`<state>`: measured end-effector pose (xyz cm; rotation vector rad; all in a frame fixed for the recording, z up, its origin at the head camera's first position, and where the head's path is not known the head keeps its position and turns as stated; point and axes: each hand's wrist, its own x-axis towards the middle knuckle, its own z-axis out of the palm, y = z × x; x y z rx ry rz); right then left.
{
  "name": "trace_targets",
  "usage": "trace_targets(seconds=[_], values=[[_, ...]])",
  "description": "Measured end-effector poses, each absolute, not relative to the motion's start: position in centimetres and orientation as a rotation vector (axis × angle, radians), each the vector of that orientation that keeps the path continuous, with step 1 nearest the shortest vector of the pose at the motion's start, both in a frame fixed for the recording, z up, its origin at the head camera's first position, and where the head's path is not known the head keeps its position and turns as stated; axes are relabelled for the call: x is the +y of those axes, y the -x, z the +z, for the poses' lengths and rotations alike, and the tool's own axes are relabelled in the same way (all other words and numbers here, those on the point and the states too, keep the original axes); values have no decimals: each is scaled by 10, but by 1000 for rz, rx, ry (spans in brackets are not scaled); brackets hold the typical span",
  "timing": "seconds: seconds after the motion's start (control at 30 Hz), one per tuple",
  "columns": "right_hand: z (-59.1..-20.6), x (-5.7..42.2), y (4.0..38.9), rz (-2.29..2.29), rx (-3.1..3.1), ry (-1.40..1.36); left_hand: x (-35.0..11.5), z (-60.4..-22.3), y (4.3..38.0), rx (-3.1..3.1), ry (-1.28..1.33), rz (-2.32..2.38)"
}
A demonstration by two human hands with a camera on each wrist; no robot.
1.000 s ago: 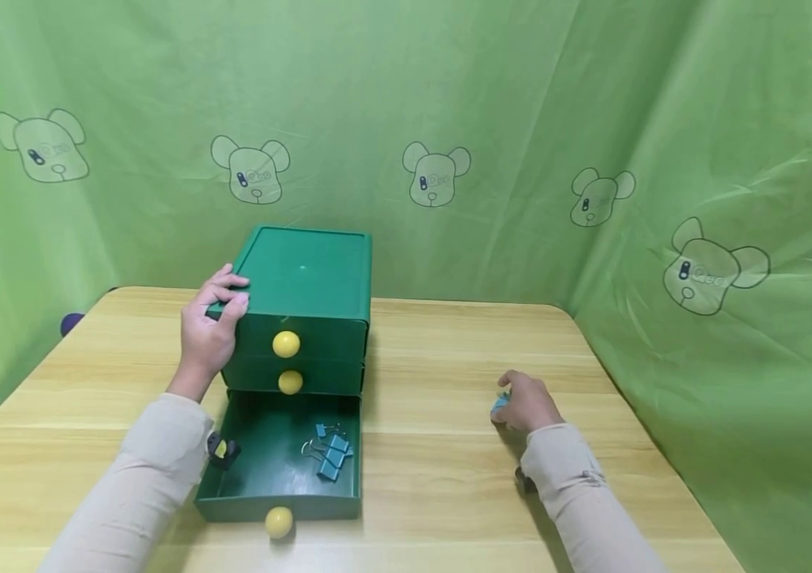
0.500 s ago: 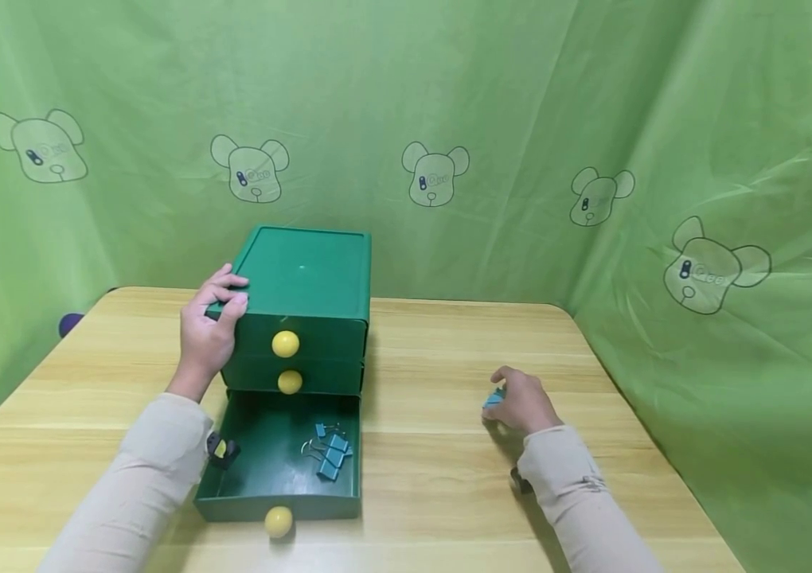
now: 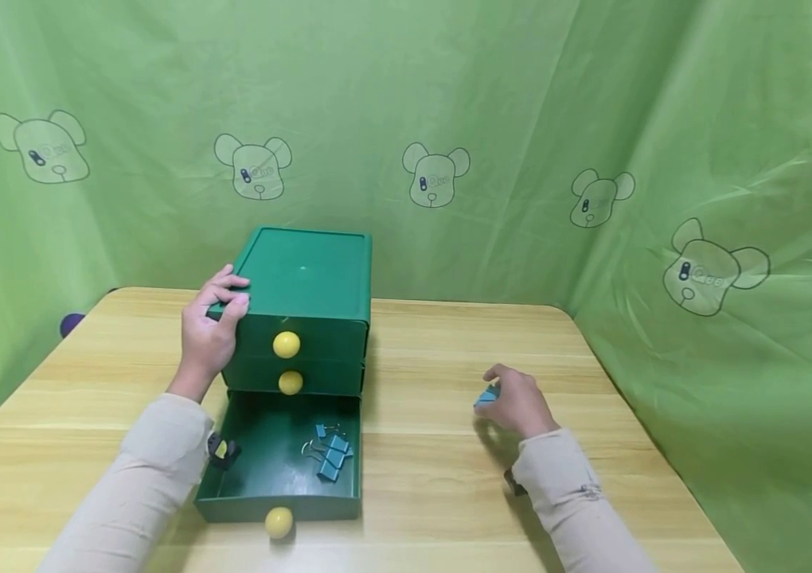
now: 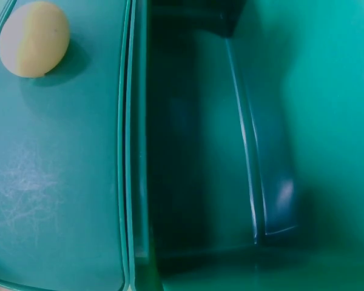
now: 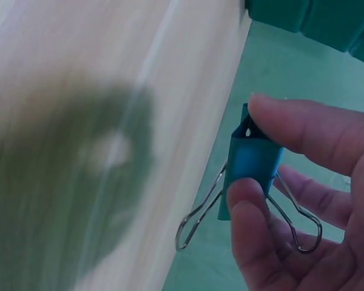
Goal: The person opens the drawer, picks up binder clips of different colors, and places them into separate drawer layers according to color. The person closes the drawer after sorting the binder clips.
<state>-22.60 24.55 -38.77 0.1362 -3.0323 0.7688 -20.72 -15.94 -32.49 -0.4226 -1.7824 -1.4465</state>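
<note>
My left hand rests at the upper left front corner of the green drawer cabinet, fingers and thumb over its top edge. Its bottom drawer is pulled out, with several teal binder clips lying toward the right side. In the left wrist view, the drawer interior shows beside a front with a yellow knob. To the right, my right hand pinches a teal binder clip between thumb and fingers above the table. Its wire handles point away from the thumb in the right wrist view.
The two upper drawers, with yellow knobs, are closed. A wooden table lies under everything. Green curtains printed with bear heads hang behind and to the right. A purple object shows past the table's left edge.
My right hand has moved a little to the left with the binder clip in its fingers. The left hand, cabinet and drawer stay as they were.
</note>
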Motion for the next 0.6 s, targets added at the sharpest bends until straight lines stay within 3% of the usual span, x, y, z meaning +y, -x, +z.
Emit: trace_targets(seconds=[0.6], values=[[-374,225,218,754,-3007,-202,-159,-325,208,-1787,425,-1448]])
